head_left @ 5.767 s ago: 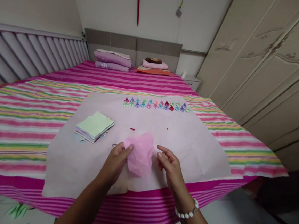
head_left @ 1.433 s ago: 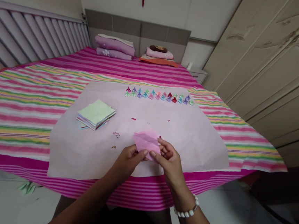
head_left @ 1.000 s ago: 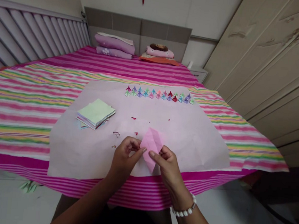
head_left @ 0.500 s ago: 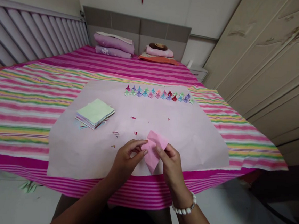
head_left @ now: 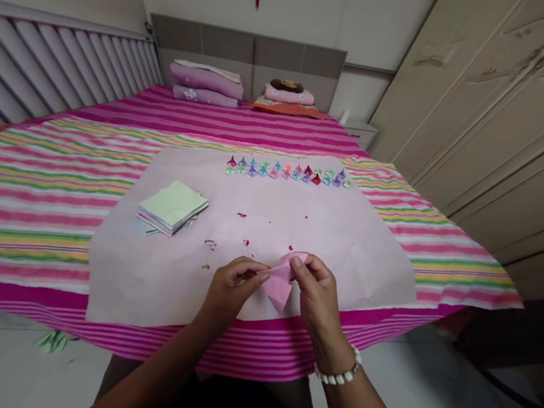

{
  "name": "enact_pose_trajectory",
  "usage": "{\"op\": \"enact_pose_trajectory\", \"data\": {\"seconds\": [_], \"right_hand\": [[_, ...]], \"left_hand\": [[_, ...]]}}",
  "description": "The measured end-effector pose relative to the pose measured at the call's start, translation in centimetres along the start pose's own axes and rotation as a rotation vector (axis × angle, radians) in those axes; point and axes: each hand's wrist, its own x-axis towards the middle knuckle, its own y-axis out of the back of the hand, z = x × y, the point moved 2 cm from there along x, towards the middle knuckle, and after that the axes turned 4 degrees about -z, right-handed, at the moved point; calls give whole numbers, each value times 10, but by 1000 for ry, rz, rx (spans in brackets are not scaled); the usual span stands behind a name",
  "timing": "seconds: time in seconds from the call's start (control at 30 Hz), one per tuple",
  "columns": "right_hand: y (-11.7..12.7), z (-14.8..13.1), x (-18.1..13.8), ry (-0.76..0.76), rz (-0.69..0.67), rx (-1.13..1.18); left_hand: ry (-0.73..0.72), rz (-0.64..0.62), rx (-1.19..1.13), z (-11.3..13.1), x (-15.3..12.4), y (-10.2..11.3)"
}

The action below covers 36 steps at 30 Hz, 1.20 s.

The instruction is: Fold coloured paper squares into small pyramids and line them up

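Note:
A pink sheet of folding paper (head_left: 277,291), partly folded, is held between my two hands above the front of the pale covering sheet (head_left: 141,288). My left hand (head_left: 235,284) pinches its left corner between thumb and fingertips. On the opposite side my right hand (head_left: 316,290), with a white bead bracelet at the wrist, grips the right corner with the thumb on top. The paper's upper part bends over and a point hangs down toward me. Folds behind the fingers are hidden.
Left of my hands lies a stack of square paper (head_left: 174,205), pale green on top. Several small folded paper pieces (head_left: 287,172) stand in two rows along the far edge. Torn holes (head_left: 210,244) dot the covering sheet. Folded bedding (head_left: 206,84) sits by the headboard.
The pink paper has tilted and its upper part now folds over, so less of its face shows. My right hand has shifted slightly upward on its corner.

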Motion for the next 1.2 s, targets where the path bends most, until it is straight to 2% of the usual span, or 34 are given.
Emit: {"op": "enact_pose_trajectory", "data": {"seconds": [0.13,0.23,0.3,0.37,0.53,0.73,0.87,0.97,1.2], "right_hand": [[-4,-1,1,8,-18,78],[-12,1,-3,-123,-127,115],[-15,2,-6,-205,-167,110],[-16,1,-7,-221,-159,104],[-13,1,-4,-178,-140,56],[-7,4,-5,-137,-145,69],[-8,-1,-7,-129,-211,118],[-8,-3,-6,-129,-204,137],[-5,2,-5,-160,-175,121]], "left_hand": [[193,-29,-237,-9,2,-2],[266,-56,-324,-13,1,-3],[274,-58,-322,-15,0,-4],[267,-59,-309,-17,-1,-5],[251,-31,-371,-20,1,-8],[302,34,-589,-18,3,-8],[300,-52,-688,-18,3,-10],[307,-100,-712,-21,2,-12],[332,-68,-727,-27,2,-12]]}}
